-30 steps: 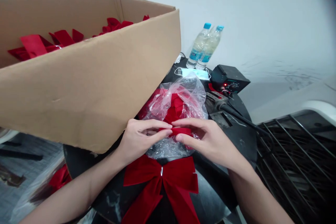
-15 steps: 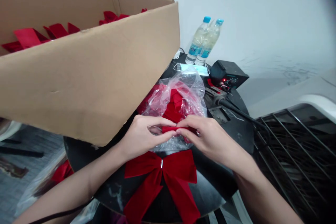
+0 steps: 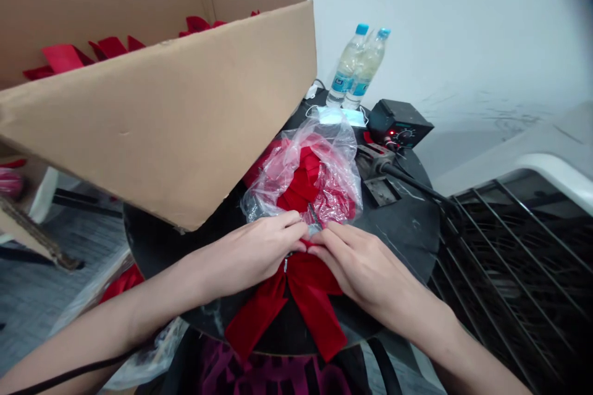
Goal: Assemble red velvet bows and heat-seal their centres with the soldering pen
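A red velvet bow (image 3: 290,315) lies at the near edge of the round black table, its two tails hanging toward me. My left hand (image 3: 252,253) and my right hand (image 3: 361,265) meet over its centre, and their fingers pinch the gathered middle. The hands hide most of the bow's loops. A thin metal wire (image 3: 286,265) shows at the knot. Just beyond my fingertips sits a clear plastic bag (image 3: 319,166) holding crumpled red velvet, with a small metal piece (image 3: 315,219) glinting at its near edge.
A large cardboard box (image 3: 139,117) of red bows overhangs the table's left side. Behind the bag stand several water bottles (image 3: 356,65), a face mask (image 3: 340,116) and a black control unit (image 3: 398,123). A black wire rack (image 3: 509,278) stands to the right.
Both hands have moved toward me, from the red strip over the bag down onto the bow's centre, now covering its loops. The bag looks more open and the view has shifted slightly.
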Tool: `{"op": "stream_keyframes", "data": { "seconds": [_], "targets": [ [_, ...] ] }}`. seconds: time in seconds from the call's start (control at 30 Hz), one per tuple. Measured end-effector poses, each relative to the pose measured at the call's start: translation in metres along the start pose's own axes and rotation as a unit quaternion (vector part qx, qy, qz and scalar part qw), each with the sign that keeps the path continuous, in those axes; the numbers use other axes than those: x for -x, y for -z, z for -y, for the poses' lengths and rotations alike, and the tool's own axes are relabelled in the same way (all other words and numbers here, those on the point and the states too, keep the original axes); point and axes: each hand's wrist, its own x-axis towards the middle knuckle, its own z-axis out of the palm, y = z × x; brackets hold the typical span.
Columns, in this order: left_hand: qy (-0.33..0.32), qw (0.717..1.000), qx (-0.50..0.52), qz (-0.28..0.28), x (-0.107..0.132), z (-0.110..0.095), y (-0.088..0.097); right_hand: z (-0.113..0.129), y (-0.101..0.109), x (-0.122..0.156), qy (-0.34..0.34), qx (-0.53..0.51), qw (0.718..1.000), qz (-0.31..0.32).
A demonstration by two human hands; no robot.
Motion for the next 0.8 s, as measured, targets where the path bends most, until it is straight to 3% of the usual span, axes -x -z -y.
{"op": "stream_keyframes", "data": {
  "seconds": [0.1,0.17,0.23,0.3,0.4,0.47,0.6,0.7,0.8],
  "targets": [
    [0.025,0.998,0.050,0.024,0.012,-0.001,-0.003,0.020,0.004,0.025,-0.037,-0.042,0.998,0.005],
    [0.044,0.999,0.004,0.018,0.021,0.000,-0.012,0.035,-0.004,0.046,-0.072,-0.062,0.995,0.005],
    [0.061,0.994,-0.085,-0.003,0.028,0.001,-0.024,0.048,-0.022,0.065,-0.093,-0.051,0.994,0.001],
    [0.086,0.986,-0.143,-0.006,0.031,-0.001,-0.036,0.057,-0.047,0.077,-0.105,-0.014,0.993,-0.052],
    [0.132,0.982,-0.135,-0.003,0.028,-0.004,-0.044,0.065,-0.077,0.082,-0.124,-0.001,0.986,-0.114],
    [0.155,0.984,-0.089,-0.008,0.024,-0.006,-0.041,0.066,-0.084,0.081,-0.142,-0.025,0.982,-0.121],
    [0.173,0.978,0.112,-0.015,0.017,-0.006,-0.024,0.060,-0.060,0.081,-0.170,-0.144,0.970,-0.099],
    [0.194,0.930,0.311,0.038,0.014,-0.011,-0.011,0.044,-0.026,0.088,-0.188,-0.216,0.956,-0.060],
    [0.222,0.889,0.394,0.073,0.010,-0.019,-0.005,0.022,0.005,0.094,-0.192,-0.244,0.950,-0.013]
  ]
}}
